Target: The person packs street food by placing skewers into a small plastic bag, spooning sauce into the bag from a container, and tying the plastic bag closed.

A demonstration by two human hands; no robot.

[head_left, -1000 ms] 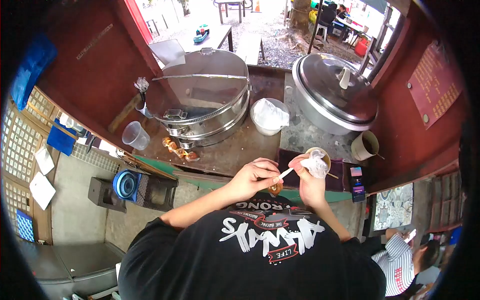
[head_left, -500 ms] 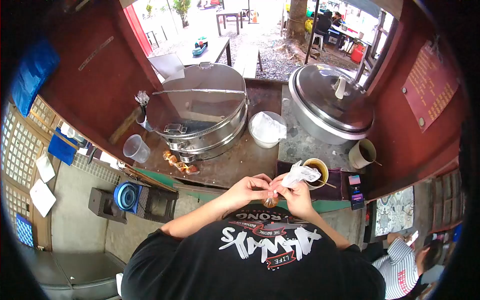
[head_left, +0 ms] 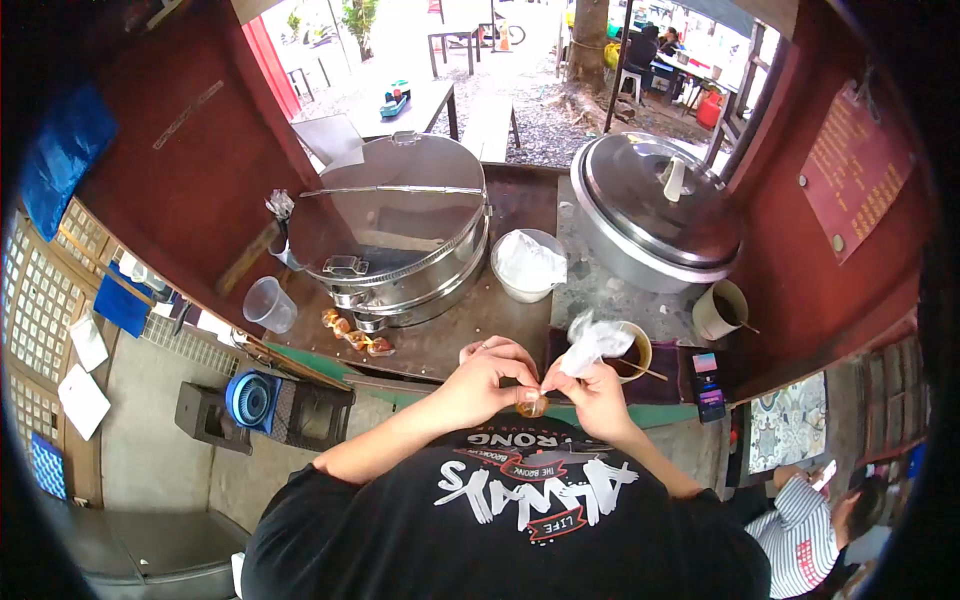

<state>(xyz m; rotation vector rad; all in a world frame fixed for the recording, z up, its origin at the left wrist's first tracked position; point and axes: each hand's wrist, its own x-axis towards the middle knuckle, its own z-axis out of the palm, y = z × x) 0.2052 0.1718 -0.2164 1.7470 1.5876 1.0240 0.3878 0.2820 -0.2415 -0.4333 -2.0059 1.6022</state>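
Close in front of my chest, both hands work on a small clear plastic bag of brown sauce [head_left: 532, 407]. My left hand [head_left: 495, 375] is closed, with thumb and fingertips pinched at the bag's neck just above the sauce bulge. On the other side, my right hand [head_left: 592, 393] grips the gathered plastic. The bag's loose whitish top [head_left: 592, 342] puffs up above the right fingers. Just behind it stands a cup of dark sauce [head_left: 633, 350] with a stick-like handle, partly covered by the plastic. Several filled sauce bags [head_left: 352, 338] lie on the counter to the left.
A large steel steamer [head_left: 400, 225] stands at the left, a lidded pot [head_left: 655, 210] at the right. Between them is a tub with white plastic bags [head_left: 528, 265]. A clear cup [head_left: 270, 305], another cup [head_left: 720, 310] and a phone [head_left: 708, 385] rest near the edges.
My left hand has turned over more, its fingers now curled around the bag's neck. The sauce bulge has shifted slightly left, and the loose plastic top stands a little higher.
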